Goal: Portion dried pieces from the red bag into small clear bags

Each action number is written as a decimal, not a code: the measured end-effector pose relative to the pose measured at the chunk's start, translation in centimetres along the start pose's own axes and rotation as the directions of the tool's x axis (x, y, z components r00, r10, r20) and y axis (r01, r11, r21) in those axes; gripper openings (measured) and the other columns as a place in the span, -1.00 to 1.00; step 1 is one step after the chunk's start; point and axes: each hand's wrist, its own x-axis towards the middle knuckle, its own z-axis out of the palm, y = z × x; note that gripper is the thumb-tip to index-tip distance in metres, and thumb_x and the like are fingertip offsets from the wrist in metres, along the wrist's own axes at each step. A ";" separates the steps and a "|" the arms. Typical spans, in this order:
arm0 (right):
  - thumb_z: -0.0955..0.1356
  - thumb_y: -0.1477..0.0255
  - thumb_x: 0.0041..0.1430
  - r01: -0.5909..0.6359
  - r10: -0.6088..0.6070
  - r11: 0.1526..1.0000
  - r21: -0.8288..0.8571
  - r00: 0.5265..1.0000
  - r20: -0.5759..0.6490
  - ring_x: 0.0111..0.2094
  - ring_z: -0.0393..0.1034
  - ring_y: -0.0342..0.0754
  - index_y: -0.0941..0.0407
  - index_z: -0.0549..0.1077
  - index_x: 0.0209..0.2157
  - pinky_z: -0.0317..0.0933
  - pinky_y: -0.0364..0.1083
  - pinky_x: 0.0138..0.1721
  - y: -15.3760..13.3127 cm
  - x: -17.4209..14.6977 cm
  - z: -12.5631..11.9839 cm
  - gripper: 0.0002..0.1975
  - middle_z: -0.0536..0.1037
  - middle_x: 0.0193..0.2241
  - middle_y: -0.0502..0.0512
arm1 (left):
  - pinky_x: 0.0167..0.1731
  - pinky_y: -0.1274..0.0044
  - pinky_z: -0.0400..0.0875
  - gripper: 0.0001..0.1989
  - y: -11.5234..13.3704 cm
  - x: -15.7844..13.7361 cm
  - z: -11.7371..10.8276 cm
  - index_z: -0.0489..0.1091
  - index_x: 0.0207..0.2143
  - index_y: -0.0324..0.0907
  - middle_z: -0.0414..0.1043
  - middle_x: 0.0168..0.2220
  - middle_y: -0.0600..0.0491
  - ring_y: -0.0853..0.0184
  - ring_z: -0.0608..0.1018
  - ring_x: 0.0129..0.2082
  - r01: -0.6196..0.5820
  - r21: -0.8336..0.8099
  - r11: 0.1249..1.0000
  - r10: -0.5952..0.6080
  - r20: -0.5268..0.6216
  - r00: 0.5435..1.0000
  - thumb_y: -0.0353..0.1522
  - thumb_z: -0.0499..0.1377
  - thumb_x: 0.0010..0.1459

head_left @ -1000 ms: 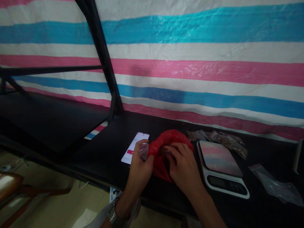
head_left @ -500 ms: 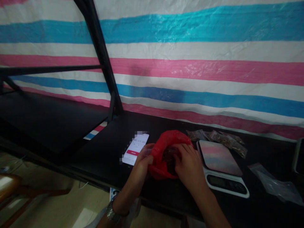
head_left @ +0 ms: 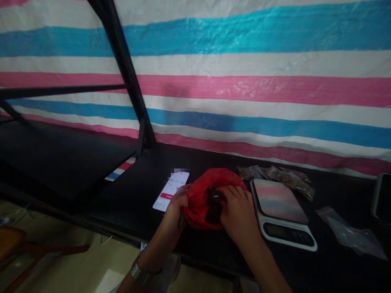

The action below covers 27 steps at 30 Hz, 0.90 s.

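Observation:
A red plastic bag (head_left: 200,185) stands on the black table with its mouth spread toward me. Dark brown, loose-looking contents (head_left: 213,213) show inside. My left hand (head_left: 179,203) is closed on the bag's left rim. My right hand (head_left: 236,205) reaches into the mouth from the right, its fingers bent against a dark glossy patch (head_left: 216,196); its fingertips are partly hidden, and what they pinch is unclear. Just right of that hand lies a white kitchen scale (head_left: 281,201) with nothing on its plate. Left of the bag, a phone (head_left: 172,189) displays a timer.
Behind the scale lie several small clear bags with brown contents (head_left: 287,179). A clear zip bag (head_left: 351,234) rests at the right, near a dark device (head_left: 383,197) at the frame's edge. A black metal frame (head_left: 130,77) rises at the left before a striped sheet (head_left: 244,93).
The bag's mouth is spread wider, with more of the dark contents showing. My left hand has moved slightly left and pulls the rim outward. My right hand stays at the mouth.

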 end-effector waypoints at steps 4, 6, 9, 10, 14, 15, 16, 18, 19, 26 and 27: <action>0.30 0.77 0.10 -0.007 0.007 1.000 0.008 0.997 0.072 0.04 0.43 0.23 0.06 0.57 -0.07 0.11 0.15 0.07 -0.1 0.1 -0.4 -0.54 0.69 -0.06 0.17 | -0.66 0.66 0.17 -0.48 -0.2 -0.1 -0.3 0.51 -0.22 -0.18 0.52 -0.39 0.15 0.44 0.36 -0.57 0.008 -0.001 1.000 -0.008 -0.037 0.999 -0.48 0.16 -0.37; 0.30 0.79 0.08 0.004 -0.010 0.998 0.057 0.995 0.103 0.04 0.44 0.21 0.06 0.56 -0.08 0.10 0.15 0.08 -0.1 0.1 -0.5 -0.52 0.69 -0.06 0.14 | -0.66 0.65 0.15 -0.48 -0.2 -0.1 -0.2 0.50 -0.21 -0.19 0.50 -0.40 0.15 0.45 0.34 -0.58 0.007 -0.034 0.999 -0.008 -0.010 1.000 -0.49 0.16 -0.37; 0.30 0.80 0.08 0.012 -0.028 0.989 0.145 0.993 0.114 0.03 0.46 0.16 0.03 0.56 -0.10 0.09 0.14 0.07 0.0 0.0 -0.5 -0.52 0.70 -0.07 0.09 | -0.66 0.61 0.17 -0.47 0.0 -0.1 0.0 0.48 -0.19 -0.19 0.49 -0.41 0.15 0.42 0.37 -0.58 0.018 -0.057 0.998 -0.017 0.009 1.000 -0.49 0.16 -0.37; 0.31 0.80 0.08 0.007 -0.027 0.985 0.173 0.993 0.115 0.03 0.46 0.15 0.02 0.56 -0.11 0.09 0.14 0.08 0.0 0.0 -0.5 -0.52 0.70 -0.06 0.08 | -0.65 0.61 0.18 -0.47 0.1 -0.1 0.0 0.47 -0.19 -0.19 0.49 -0.42 0.15 0.41 0.39 -0.57 0.016 -0.054 0.998 -0.015 0.012 1.000 -0.48 0.16 -0.37; 0.34 0.79 0.08 -0.044 0.015 0.963 0.264 0.993 0.114 0.04 0.49 0.13 0.00 0.59 -0.10 0.12 0.14 0.09 0.3 -0.1 -0.3 -0.52 0.70 -0.06 0.08 | -0.57 0.58 0.31 -0.49 0.1 0.0 -0.2 0.45 -0.19 -0.16 0.46 -0.43 0.17 0.35 0.48 -0.51 -0.029 -0.014 0.999 0.029 0.013 0.999 -0.45 0.16 -0.34; 0.36 0.78 0.08 -0.067 0.036 0.956 0.284 0.993 0.113 0.03 0.50 0.13 0.00 0.60 -0.10 0.14 0.14 0.09 0.4 -0.1 -0.2 -0.53 0.70 -0.07 0.08 | -0.55 0.58 0.33 -0.49 0.0 0.0 -0.3 0.45 -0.18 -0.15 0.46 -0.44 0.17 0.34 0.48 -0.50 -0.034 -0.006 0.999 0.034 0.006 0.999 -0.44 0.16 -0.33; 0.37 0.76 0.09 -0.089 0.056 0.948 0.306 0.992 0.116 0.02 0.50 0.14 -0.01 0.61 -0.10 0.15 0.15 0.10 0.5 -0.1 -0.2 -0.55 0.70 -0.08 0.08 | -0.53 0.57 0.33 -0.47 -0.2 0.2 -0.5 0.45 -0.15 -0.14 0.45 -0.44 0.18 0.34 0.48 -0.50 -0.036 0.009 0.999 0.036 -0.002 0.999 -0.43 0.16 -0.32; 0.39 0.72 0.12 -0.129 0.094 0.928 0.349 0.989 0.116 0.01 0.52 0.14 -0.02 0.62 -0.10 0.18 0.17 0.11 0.7 0.1 0.0 -0.59 0.71 -0.10 0.08 | -0.50 0.56 0.34 -0.45 -0.5 0.5 -0.9 0.44 -0.10 -0.12 0.46 -0.42 0.19 0.33 0.49 -0.49 -0.066 0.080 0.995 0.068 -0.028 0.997 -0.41 0.19 -0.28; 0.39 0.69 0.15 -0.140 0.104 0.916 0.376 0.988 0.114 0.01 0.53 0.15 -0.02 0.62 -0.09 0.20 0.18 0.12 0.9 0.1 0.2 -0.61 0.71 -0.10 0.08 | -0.46 0.54 0.36 -0.45 -0.6 0.7 -1.0 0.43 -0.08 -0.12 0.47 -0.40 0.18 0.32 0.50 -0.46 -0.107 0.140 0.984 0.113 -0.038 0.993 -0.40 0.21 -0.25; 0.36 0.48 0.25 -0.144 0.126 0.730 0.668 0.989 0.075 0.06 0.57 0.11 0.02 0.59 0.02 0.30 0.18 0.20 1.6 0.7 0.3 -0.67 0.70 0.00 0.13 | -0.12 0.42 0.46 -0.50 -1.3 0.8 -1.3 0.33 0.06 -0.08 0.50 -0.21 0.10 0.26 0.59 -0.23 -0.466 0.454 0.759 0.462 0.127 0.878 -0.39 0.24 0.02; 0.36 0.44 0.26 -0.135 0.128 0.699 0.703 0.990 0.063 0.06 0.57 0.11 0.02 0.58 0.03 0.31 0.16 0.20 1.6 0.8 0.1 -0.68 0.70 0.02 0.14 | -0.11 0.42 0.47 -0.48 -1.3 0.6 -1.2 0.30 0.10 -0.08 0.50 -0.20 0.10 0.26 0.59 -0.23 -0.483 0.454 0.749 0.466 0.158 0.871 -0.40 0.22 0.04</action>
